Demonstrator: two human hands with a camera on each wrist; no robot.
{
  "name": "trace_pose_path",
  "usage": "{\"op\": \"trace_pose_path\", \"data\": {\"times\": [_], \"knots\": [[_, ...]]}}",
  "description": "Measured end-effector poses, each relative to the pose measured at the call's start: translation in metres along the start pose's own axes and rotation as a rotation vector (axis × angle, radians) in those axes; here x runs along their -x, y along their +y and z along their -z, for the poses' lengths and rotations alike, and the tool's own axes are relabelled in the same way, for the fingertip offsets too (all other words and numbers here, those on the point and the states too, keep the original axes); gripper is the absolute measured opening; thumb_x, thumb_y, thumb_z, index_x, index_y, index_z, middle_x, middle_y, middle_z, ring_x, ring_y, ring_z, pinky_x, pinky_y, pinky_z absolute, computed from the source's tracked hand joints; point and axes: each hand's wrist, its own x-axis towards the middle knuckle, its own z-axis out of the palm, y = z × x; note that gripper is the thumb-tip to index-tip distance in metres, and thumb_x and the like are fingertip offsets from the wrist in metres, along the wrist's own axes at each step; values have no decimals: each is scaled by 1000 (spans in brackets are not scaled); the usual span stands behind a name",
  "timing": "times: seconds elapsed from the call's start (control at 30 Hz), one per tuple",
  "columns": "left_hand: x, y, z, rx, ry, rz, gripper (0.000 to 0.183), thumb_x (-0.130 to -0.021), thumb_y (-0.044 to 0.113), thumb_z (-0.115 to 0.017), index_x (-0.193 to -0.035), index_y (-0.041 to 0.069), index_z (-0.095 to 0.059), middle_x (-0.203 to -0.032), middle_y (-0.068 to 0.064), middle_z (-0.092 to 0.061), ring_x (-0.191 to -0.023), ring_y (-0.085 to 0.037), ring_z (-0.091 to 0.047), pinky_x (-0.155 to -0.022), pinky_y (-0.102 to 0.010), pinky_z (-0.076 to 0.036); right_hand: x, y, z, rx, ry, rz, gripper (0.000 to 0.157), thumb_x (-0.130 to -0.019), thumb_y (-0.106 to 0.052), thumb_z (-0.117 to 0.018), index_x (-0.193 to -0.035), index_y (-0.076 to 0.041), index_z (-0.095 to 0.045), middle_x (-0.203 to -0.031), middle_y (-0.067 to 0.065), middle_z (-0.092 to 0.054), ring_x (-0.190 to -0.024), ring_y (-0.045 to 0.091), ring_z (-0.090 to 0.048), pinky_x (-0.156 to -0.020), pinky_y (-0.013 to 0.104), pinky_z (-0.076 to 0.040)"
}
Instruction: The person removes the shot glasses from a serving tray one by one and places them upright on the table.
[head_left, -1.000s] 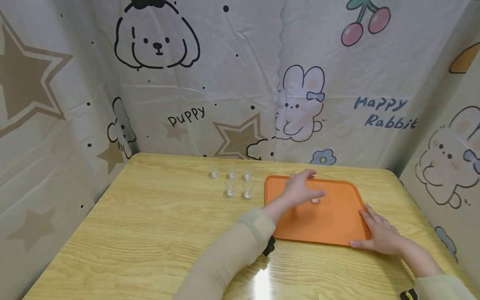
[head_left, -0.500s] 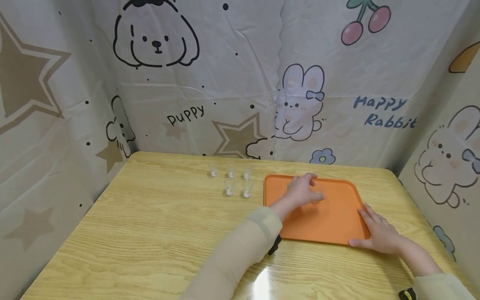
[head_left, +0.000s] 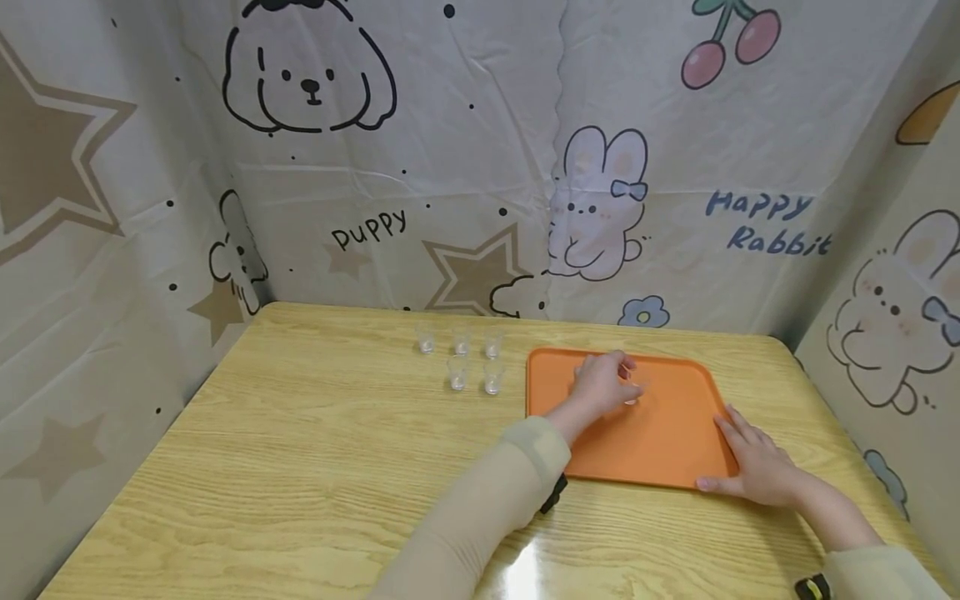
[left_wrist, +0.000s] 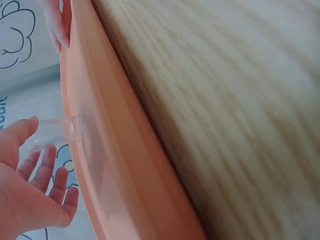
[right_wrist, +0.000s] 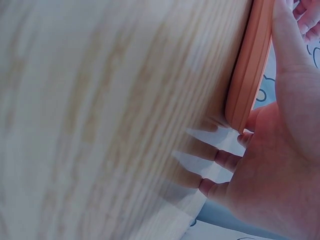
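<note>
My left hand is over the orange tray, thumb and fingertips at the rim of a small clear shot glass. They pinch it lightly. In the left wrist view the glass's thick base meets the tray. From the head, fingers partly hide this glass. My right hand rests at the tray's front right corner. Its thumb lies along the front edge and its fairly straight fingers touch the right side. The right wrist view shows that hand spread beside the tray corner.
Left of the tray, several more clear shot glasses stand upright in two rows on the wooden table. A printed cloth hangs behind and along both sides of the table.
My left thumb and fingers have drawn closer together around the shot glass on the tray. My right hand stays at the tray corner; the other glasses have not moved.
</note>
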Motion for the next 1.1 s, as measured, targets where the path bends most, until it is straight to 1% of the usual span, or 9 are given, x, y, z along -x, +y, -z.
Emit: {"op": "trace_pose_path", "data": {"times": [0.13, 0.3, 0.4, 0.53, 0.63, 0.73, 0.8, 0.97, 1.1], "knots": [[2, 1, 1, -18, 0, 5, 31, -82, 37, -72, -107, 21, -64, -89, 13, -60, -89, -9, -45, -81, -29, -32, 0, -1, 1, -3, -1, 1, 104, -78, -52, -70, -141, 14, -21, -149, 34, -7, -118, 64, -26, -80, 78, -28], [4, 3, 5, -9, -9, 5, 30, -82, 37, -73, -106, 22, -63, -89, 14, -59, -92, -9, -45, -83, -28, -32, 1, -4, 2, -15, -5, 3, 103, -78, -51, -69, -141, 15, -21, -150, 33, -6, -119, 63, -26, -80, 78, -28], [6, 4, 10, 4, -4, -22, 30, -82, 37, -72, -106, 21, -63, -91, 13, -60, -95, -9, -47, -86, -29, -33, 1, -5, 2, -14, -8, 1, 103, -78, -51, -69, -141, 15, -21, -150, 33, -6, -119, 63, -26, -80, 78, -29], [9, 6, 22, 41, 25, -77, 30, -81, 37, -73, -104, 20, -64, -91, 13, -61, -94, -8, -49, -88, -30, -36, 1, -5, 2, -13, -13, -2, 103, -79, -52, -69, -141, 15, -21, -150, 33, -5, -119, 63, -26, -80, 78, -28], [13, 6, 33, 104, 38, -110, 30, -80, 33, -75, -103, 18, -64, -90, 10, -61, -91, -10, -54, -84, -25, -40, 0, -5, 2, -16, -16, -3, 103, -79, -52, -69, -141, 14, -21, -150, 33, -5, -119, 63, -26, -80, 78, -27], [18, 7, 48, 168, 34, -137, 31, -80, 28, -76, -105, 14, -63, -91, 7, -60, -89, -13, -56, -76, -19, -43, 1, -5, 2, -18, -15, -3, 103, -78, -52, -69, -141, 14, -21, -150, 33, -5, -119, 63, -26, -80, 78, -27], [21, 8, 60, 179, 38, -160, 32, -81, 26, -75, -107, 12, -63, -91, 5, -61, -91, -16, -58, -73, -18, -43, 0, -5, 2, -18, -11, 0, 104, -78, -52, -70, -141, 15, -21, -150, 33, -5, -120, 63, -26, -80, 78, -28], [30, 12, 91, 134, 68, -201, 31, -81, 27, -74, -107, 12, -63, -93, 4, -61, -91, -12, -54, -78, -21, -43, 1, -5, 3, -21, -6, 4, 104, -77, -51, -70, -141, 15, -21, -151, 32, -4, -119, 63, -26, -80, 78, -28], [38, 12, 115, 160, 74, -207, 30, -82, 25, -74, -106, 13, -62, -95, 4, -60, -96, -12, -53, -86, -25, -44, 2, -5, 3, -19, 1, 6, 103, -77, -51, -71, -141, 15, -22, -150, 32, -5, -120, 63, -26, -80, 78, -28]]}}
